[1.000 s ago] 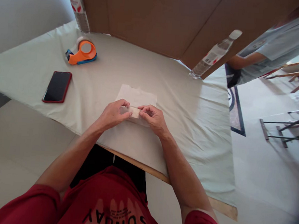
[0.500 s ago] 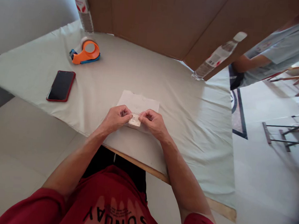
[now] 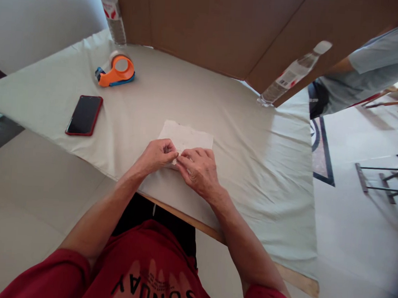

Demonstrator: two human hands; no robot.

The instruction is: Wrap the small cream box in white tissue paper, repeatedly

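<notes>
A pale sheet of paper [image 3: 186, 136] lies on the cloth-covered table, in front of me. My left hand [image 3: 159, 155] pinches a small whitish piece [image 3: 174, 162] over the sheet's near edge. My right hand [image 3: 199, 169] meets it there, thumb and fingers pressed together on the same piece, their tips close to the left fingertips. Most of the small piece is hidden behind the fingers, so its shape cannot be made out.
An orange tape dispenser [image 3: 119, 71] and a red-edged phone [image 3: 84, 115] lie on the left. Two plastic bottles [image 3: 114, 16] [image 3: 292, 76] stand by a brown cardboard panel [image 3: 210, 27]. A person's grey sleeve [image 3: 386, 53] shows at right, beyond the table [image 3: 252, 171].
My right hand has shifted left and turned over the small piece, closing the gap to my left hand and covering more of it. My left hand has barely moved.
</notes>
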